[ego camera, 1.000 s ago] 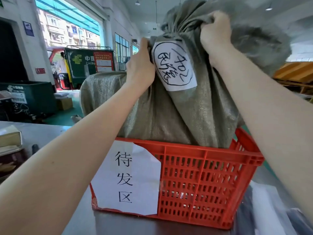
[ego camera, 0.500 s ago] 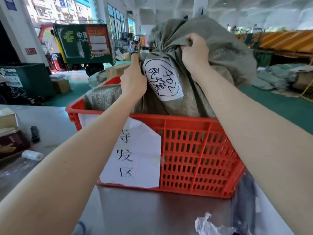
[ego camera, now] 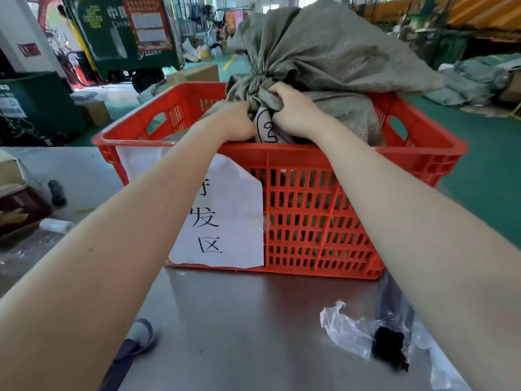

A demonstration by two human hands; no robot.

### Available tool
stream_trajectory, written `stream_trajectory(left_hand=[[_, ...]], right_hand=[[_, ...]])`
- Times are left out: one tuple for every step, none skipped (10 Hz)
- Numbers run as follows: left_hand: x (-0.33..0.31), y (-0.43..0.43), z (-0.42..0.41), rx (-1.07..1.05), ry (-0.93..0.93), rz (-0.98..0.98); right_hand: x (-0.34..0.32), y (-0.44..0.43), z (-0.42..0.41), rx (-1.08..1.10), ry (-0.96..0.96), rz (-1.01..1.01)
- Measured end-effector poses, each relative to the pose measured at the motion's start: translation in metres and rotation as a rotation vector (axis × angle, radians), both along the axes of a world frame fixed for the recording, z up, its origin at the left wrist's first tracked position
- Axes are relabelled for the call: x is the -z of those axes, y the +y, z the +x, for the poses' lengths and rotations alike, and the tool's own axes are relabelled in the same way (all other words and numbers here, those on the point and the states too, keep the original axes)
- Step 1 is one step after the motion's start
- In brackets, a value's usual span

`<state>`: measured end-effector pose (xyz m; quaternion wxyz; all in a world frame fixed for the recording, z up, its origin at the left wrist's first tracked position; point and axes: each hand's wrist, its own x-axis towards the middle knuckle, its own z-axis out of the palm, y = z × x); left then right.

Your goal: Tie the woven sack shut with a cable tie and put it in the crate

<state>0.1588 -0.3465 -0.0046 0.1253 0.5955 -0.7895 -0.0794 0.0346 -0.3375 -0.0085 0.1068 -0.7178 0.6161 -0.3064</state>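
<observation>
Both hands, left (ego camera: 236, 119) and right (ego camera: 293, 111), have fingers clamped on the neck of the sack (ego camera: 324, 52), which sits inside the crate (ego camera: 310, 210) on the desk (ego camera: 239, 320).

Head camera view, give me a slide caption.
Both hands, left and right, grip the woven sack inside the red crate.

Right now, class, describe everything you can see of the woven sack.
The woven sack is grey-green, coarse and crinkled, its neck gathered into a bunch. It sits in the red crate, its top bulging above the rim. The left hand and right hand grip the neck, half hiding a white handwritten label.
</observation>
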Motion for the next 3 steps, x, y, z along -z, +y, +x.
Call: stream_trajectory(left_hand=[[-0.01,0.009,-0.003,-0.084,-0.036,-0.015],[-0.027,0.03,-0.013,-0.141,0.031,-0.134],[-0.034,0.047,-0.03,0.053,0.173,-0.238]], right_hand=[[-0.003,0.011,-0.003,-0.002,0.015,0.006],[-0.015,0.034,-0.013,0.03,-0.065,0.002],[-0.028,0.056,-0.027,0.116,-0.183,-0.059]])
